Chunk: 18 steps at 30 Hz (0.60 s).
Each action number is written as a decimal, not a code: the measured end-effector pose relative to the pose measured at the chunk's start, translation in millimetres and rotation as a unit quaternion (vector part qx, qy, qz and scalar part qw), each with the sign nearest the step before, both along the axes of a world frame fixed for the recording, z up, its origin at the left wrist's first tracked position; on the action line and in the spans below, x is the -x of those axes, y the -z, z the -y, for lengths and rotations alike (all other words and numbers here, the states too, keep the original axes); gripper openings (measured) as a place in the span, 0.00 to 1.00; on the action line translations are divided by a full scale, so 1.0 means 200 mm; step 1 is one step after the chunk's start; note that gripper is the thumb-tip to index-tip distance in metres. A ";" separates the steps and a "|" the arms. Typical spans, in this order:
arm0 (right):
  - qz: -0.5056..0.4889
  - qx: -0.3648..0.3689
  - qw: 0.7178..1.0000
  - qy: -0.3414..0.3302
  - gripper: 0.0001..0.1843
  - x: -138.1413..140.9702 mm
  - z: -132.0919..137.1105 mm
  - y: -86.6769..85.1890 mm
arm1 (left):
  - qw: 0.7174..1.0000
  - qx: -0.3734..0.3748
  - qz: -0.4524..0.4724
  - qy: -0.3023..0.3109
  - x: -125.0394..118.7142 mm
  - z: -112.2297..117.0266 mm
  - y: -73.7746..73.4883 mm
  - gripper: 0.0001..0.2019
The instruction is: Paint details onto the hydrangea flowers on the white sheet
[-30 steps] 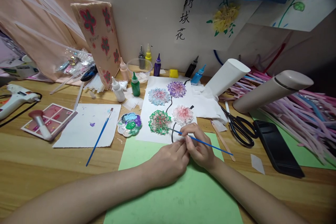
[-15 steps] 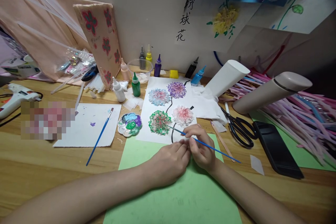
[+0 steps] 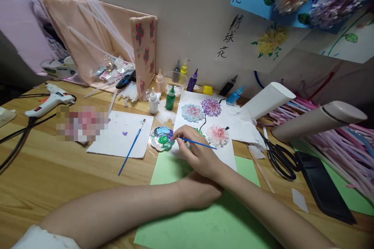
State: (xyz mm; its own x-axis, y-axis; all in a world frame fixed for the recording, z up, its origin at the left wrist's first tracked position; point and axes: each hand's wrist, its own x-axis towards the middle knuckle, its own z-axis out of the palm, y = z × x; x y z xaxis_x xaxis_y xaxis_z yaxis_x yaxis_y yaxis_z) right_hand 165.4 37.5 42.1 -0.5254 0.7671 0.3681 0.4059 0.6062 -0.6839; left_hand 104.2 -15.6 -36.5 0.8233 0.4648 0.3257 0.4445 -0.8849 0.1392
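My right hand (image 3: 195, 149) is closed around a blue paintbrush (image 3: 201, 143), its tip end at the flower-shaped paint palette (image 3: 155, 144), which holds green, blue and purple paint. Beneath the right wrist rests my left hand (image 3: 201, 190), its fingers hidden. A white sheet (image 3: 188, 99) carries several ruffled flowers: a light blue one (image 3: 192, 113), a purple one (image 3: 210, 107) and a pink-white one (image 3: 217, 136). The green-edged flower is mostly covered by my right hand. Under the sheet lies green paper (image 3: 187, 229).
A second paintbrush (image 3: 130, 150) lies on white card (image 3: 101, 148). Behind stand paint bottles, green (image 3: 170, 99) and white (image 3: 153, 102) among them. To the right are scissors (image 3: 282, 159), a phone (image 3: 324, 186) and a leaning tumbler (image 3: 318, 120). A glue gun (image 3: 51, 101) lies far left.
My right hand has moved left with the paintbrush, from the green-edged flower to the palette, crossing over my left hand. The camera view has shifted left.
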 end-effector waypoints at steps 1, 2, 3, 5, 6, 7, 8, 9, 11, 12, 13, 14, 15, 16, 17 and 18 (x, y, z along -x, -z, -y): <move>0.015 0.008 1.000 -0.004 0.07 0.04 -0.01 0.00 | 1.000 -0.014 -0.006 0.003 0.00 0.00 0.00 0.20; 0.027 0.015 1.000 -0.004 0.07 0.06 -0.02 0.01 | 1.000 -0.024 -0.013 0.003 0.01 0.01 -0.01 0.20; 0.038 0.021 0.999 0.001 0.07 0.08 -0.03 0.02 | 0.999 -0.031 -0.020 0.004 0.01 0.01 -0.01 0.19; 0.061 0.028 0.998 0.014 0.07 0.10 -0.03 0.04 | 0.999 -0.036 -0.028 0.012 0.01 0.01 -0.01 0.19; 0.075 0.029 0.997 0.016 0.07 0.10 -0.04 0.04 | 0.999 -0.037 -0.030 0.013 0.01 0.01 -0.01 0.19; 0.089 0.027 0.996 0.013 0.07 0.10 -0.04 0.05 | 0.999 -0.040 -0.033 0.012 0.01 0.01 -0.01 0.19; 0.099 0.023 0.995 0.009 0.07 0.10 -0.04 0.05 | 0.998 -0.043 -0.035 0.009 0.01 0.01 -0.01 0.19; 0.103 0.017 0.995 0.007 0.07 0.11 -0.03 0.05 | 0.998 -0.047 -0.036 0.007 0.00 0.02 0.00 0.20; 0.096 0.004 0.995 0.011 0.07 0.11 -0.03 0.04 | 0.998 -0.050 -0.031 0.001 0.00 0.02 0.00 0.20; 0.095 0.000 0.995 0.014 0.07 0.11 -0.03 0.04 | 0.999 -0.047 -0.024 -0.003 0.00 0.03 0.01 0.20; 0.098 -0.005 0.995 0.016 0.07 0.11 -0.03 0.04 | 0.999 -0.042 -0.018 -0.006 0.00 0.03 0.02 0.20; 0.106 -0.008 0.994 0.015 0.07 0.11 -0.03 0.04 | 0.999 -0.037 -0.014 -0.006 -0.01 0.03 0.03 0.19; 0.114 -0.011 0.993 0.015 0.07 0.11 -0.02 0.04 | 0.999 -0.032 -0.010 -0.003 -0.01 0.03 0.04 0.19; 0.118 -0.014 0.993 0.016 0.07 0.11 -0.02 0.04 | 1.000 -0.026 -0.008 0.000 -0.01 0.03 0.05 0.19; 0.117 -0.016 0.993 0.021 0.07 0.11 -0.02 0.04 | 1.000 -0.020 -0.007 0.003 -0.01 0.03 0.06 0.19; 0.112 -0.017 0.993 0.027 0.07 0.11 -0.02 0.05 | 1.000 -0.011 -0.005 0.004 -0.02 0.03 0.07 0.19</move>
State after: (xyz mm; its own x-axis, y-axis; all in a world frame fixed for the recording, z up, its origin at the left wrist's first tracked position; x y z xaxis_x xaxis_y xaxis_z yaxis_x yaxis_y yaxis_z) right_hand 143.3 41.7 32.9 -0.5552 0.7858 0.2724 0.5788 0.6003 -0.5520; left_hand 107.3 -22.2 -49.7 0.8302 0.4514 0.3271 0.4392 -0.8910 0.1148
